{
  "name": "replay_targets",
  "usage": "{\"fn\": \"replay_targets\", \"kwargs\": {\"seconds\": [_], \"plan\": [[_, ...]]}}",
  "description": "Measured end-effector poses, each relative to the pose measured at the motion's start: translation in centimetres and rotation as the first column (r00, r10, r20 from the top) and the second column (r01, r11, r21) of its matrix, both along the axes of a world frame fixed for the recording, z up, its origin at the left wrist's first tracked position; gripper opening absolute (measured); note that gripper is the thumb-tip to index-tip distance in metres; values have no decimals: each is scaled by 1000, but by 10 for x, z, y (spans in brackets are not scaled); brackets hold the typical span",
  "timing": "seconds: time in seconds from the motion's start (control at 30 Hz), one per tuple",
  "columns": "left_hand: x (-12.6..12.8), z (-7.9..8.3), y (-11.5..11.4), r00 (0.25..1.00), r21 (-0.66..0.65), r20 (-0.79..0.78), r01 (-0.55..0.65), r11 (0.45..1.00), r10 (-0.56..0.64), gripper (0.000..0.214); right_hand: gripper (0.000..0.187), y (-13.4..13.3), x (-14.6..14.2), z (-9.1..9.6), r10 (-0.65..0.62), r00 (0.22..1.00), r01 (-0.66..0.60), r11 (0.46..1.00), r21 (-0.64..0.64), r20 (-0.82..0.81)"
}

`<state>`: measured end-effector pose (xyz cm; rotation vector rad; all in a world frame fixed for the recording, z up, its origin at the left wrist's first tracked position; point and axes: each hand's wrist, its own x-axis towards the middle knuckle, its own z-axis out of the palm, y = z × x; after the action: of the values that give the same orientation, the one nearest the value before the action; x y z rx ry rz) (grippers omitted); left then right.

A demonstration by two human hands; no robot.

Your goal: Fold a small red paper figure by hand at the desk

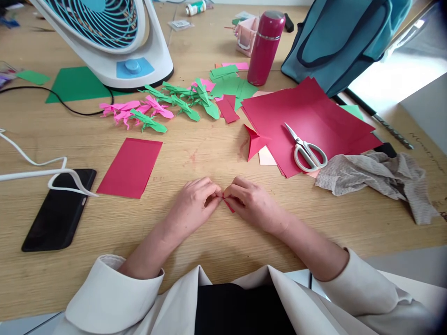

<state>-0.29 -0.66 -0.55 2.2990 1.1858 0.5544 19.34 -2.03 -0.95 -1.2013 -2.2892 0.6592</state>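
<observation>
My left hand (196, 199) and my right hand (257, 203) meet above the wooden table, both pinching one small folded piece of red paper (229, 205). Most of that paper is hidden behind the fingers; a narrow strip shows under my right fingertips. Beyond my right hand stands a folded red paper shape (256, 142) with pointed ends. To the left of my left hand lies a small stack of red paper rectangles (131, 168). White-handled scissors (307, 151) rest on large red paper sheets (279, 109) at the right.
Several folded green paper figures (186, 108) and pink ones (120, 109) lie at the back, near a fan (139, 70). A phone (59, 209) with a white cable is at left. A red flask (266, 49), blue bag (335, 46) and crumpled cloth (373, 177) stand or lie right.
</observation>
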Motion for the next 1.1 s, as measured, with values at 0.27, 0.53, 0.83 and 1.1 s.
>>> {"fn": "replay_targets", "kwargs": {"seconds": [0.27, 0.53, 0.83, 1.1], "plan": [[-3, 1, -3, 999, -45, -29, -47, 998, 46, 15, 11, 0, -6, 0, -63, 998, 63, 998, -18, 10], [-3, -1, -3, 996, -44, -58, -69, 997, 66, 14, 11, -1, -9, -1, -88, 995, 90, 995, -40, 45], [0, 0, -2, 992, -15, -103, -81, 997, 79, 13, 11, 0, -8, 0, -76, 996, 78, 996, -45, 39], [3, 1, -1, 983, -10, -165, -87, 996, 84, 12, 10, -1, -8, 1, -80, 995, 84, 995, -60, 66]]}}
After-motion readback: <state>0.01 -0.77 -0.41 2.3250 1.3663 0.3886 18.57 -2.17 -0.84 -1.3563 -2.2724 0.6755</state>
